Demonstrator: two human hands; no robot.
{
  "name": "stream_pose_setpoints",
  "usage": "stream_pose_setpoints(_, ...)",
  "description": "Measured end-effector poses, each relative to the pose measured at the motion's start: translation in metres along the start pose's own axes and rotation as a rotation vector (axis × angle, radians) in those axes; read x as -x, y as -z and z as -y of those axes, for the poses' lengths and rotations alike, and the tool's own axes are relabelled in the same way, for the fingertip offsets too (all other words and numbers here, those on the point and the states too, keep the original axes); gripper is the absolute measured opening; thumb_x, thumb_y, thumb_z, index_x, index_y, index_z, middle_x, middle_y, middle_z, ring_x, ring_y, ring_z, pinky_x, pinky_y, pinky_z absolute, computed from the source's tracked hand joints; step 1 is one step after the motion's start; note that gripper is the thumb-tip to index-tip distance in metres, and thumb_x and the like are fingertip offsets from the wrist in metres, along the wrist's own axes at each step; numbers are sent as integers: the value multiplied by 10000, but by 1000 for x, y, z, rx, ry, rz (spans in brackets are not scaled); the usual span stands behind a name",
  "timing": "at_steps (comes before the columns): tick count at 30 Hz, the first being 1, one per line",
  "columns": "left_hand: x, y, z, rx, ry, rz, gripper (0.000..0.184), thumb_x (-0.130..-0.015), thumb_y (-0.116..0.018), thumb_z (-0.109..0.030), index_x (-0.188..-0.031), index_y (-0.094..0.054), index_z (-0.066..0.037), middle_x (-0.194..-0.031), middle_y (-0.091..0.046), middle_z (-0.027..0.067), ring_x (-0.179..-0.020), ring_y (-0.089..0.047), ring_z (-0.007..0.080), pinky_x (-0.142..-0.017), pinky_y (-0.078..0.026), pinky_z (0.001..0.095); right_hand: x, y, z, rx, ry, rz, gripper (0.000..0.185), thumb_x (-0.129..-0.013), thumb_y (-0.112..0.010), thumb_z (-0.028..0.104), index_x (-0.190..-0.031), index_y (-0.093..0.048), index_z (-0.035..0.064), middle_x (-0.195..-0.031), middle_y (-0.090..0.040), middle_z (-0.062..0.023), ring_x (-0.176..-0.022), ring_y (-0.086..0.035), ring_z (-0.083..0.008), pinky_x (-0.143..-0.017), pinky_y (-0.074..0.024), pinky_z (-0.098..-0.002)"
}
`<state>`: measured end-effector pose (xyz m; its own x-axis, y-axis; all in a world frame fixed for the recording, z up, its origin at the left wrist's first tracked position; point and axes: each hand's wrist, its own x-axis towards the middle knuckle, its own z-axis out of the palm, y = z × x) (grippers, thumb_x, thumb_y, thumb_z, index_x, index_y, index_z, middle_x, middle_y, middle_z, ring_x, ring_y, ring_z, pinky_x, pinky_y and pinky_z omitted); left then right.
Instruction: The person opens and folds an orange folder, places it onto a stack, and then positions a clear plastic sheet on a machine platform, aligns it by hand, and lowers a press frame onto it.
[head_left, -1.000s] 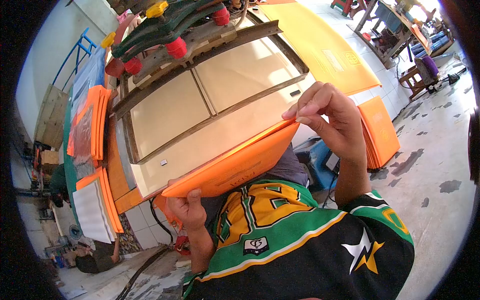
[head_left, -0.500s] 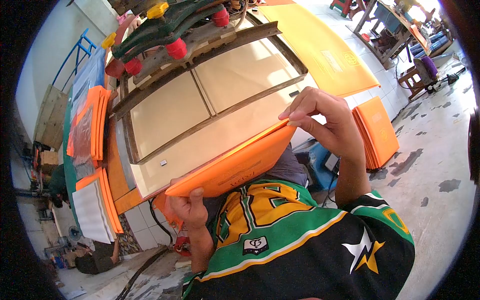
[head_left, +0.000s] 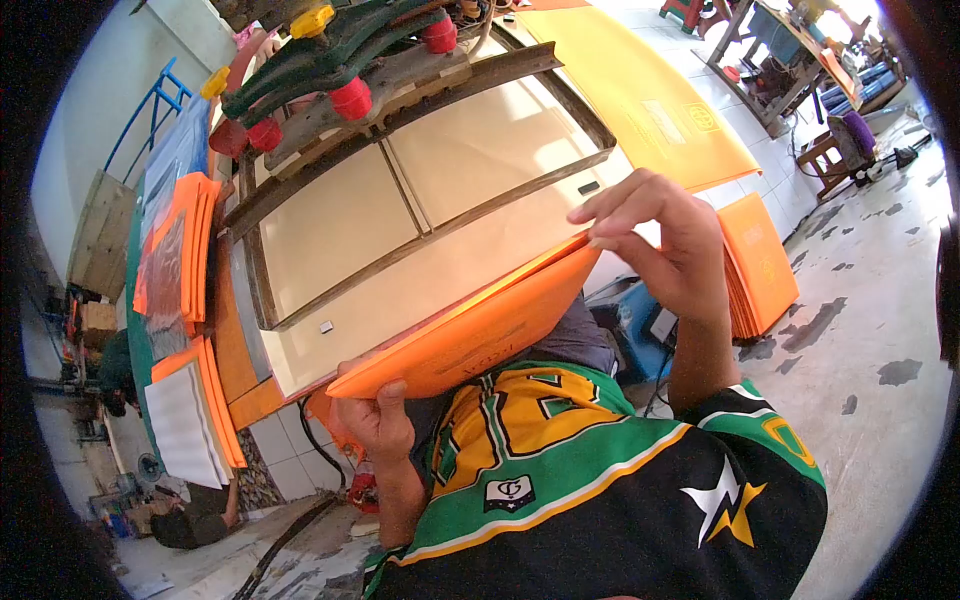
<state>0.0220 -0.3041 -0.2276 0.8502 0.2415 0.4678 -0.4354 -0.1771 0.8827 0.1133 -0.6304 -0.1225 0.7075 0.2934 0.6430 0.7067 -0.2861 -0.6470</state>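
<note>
An orange folder (head_left: 470, 335) with faint printing is held tilted over my lap, at the near edge of a cream board (head_left: 400, 290). My left hand (head_left: 375, 415) grips its lower left corner, thumb on the near face. At the folder's upper right corner is my right hand (head_left: 655, 230), its thumb touching the corner and its index finger slightly raised from it. The folder's layers part a little along the top edge. A dark metal frame (head_left: 345, 290) with a middle bar lies on the board beyond the folder.
A green press with red knobs (head_left: 350, 98) overhangs the frame. Orange stacks (head_left: 180, 250) lie at the left, near white sheets (head_left: 190, 425). A yellow sheet (head_left: 640, 100) and an orange folder stack (head_left: 757, 265) are at the right. Another person (head_left: 190, 520) is at lower left.
My right index finger has lifted slightly from the folder's corner, where it was pinching before. The folder's right end has shifted slightly. My left hand keeps its grip.
</note>
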Motion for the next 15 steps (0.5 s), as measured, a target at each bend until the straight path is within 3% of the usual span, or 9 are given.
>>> stream_pose_setpoints(1, -1, 0, -2, -13, -25, 19, 374, -994, -701, -324, -1037, -641, 43, -993, -630, 86, -941, -605, 180, -850, -468, 311, -1, 1, 0, 0, 0, 0, 76, -924, -690, 1, -935, -620, 29, -929, -698, -102, -863, -709, -207, -742, -586, -323)
stream_pose_setpoints(3, -1, -2, -8, -20, -18, 60, 355, -1002, -691, -310, -1028, -629, 39, -1001, -646, 104, -931, -614, 190, -841, -476, 310, -5, 3, 1, -326, 91, -421, 97, -940, -667, -27, -981, -595, 22, -929, -678, -137, -852, -694, -216, -739, -587, -318)
stream_pose_setpoints(5, 0, -4, -11, -27, -13, 101, 337, -1009, -682, -296, -1018, -617, 35, -1009, -662, 122, -921, -623, 200, -832, -484, 308, -6, 20, -1, -216, 122, -520, 105, -954, -645, -40, -1015, -575, 9, -932, -657, -156, -867, -685, -226, -761, -586, -309)
stream_pose_setpoints(8, -3, -6, -16, 97, -23, 131, 280, -1012, -675, -239, -995, -604, 31, -1027, -706, 196, -933, -690, 258, -841, -544, 349, -10, 20, -11, -238, 103, -506, 111, -944, -644, -60, -1014, -584, 1, -947, -637, -133, -832, -647, -189, -723, -553, -274)
stream_pose_setpoints(10, -7, -9, -19, 335, -65, 281, 271, -1005, -675, -223, -990, -610, 39, -1042, -723, 273, -938, -741, 339, -829, -605, 424, -11, 16, -15, -238, 55, -466, 136, -929, -655, -76, -1026, -592, -6, -966, -623, -121, -795, -606, -160, -666, -518, -263)
stream_pose_setpoints(13, 3, 0, 0, 507, -83, 386, 280, -997, -674, -229, -1007, -624, 46, -1027, -722, 303, -941, -752, 398, -821, -625, 486, -10, 17, -18, -227, 11, -438, 132, -924, -672, -70, -1021, -607, -7, -980, -626, -105, -806, -617, -155, -663, -514, -260)
stream_pose_setpoints(15, 6, 7, -4, 466, -97, 423, 327, -1010, -631, -284, -959, -640, 39, -988, -728, 304, -905, -753, 405, -799, -630, 480, -10, 21, -23, -178, -37, -497, 121, -925, -690, -45, -1014, -620, -2, -967, -633, -89, -801, -620, -144, -657, -508, -253)
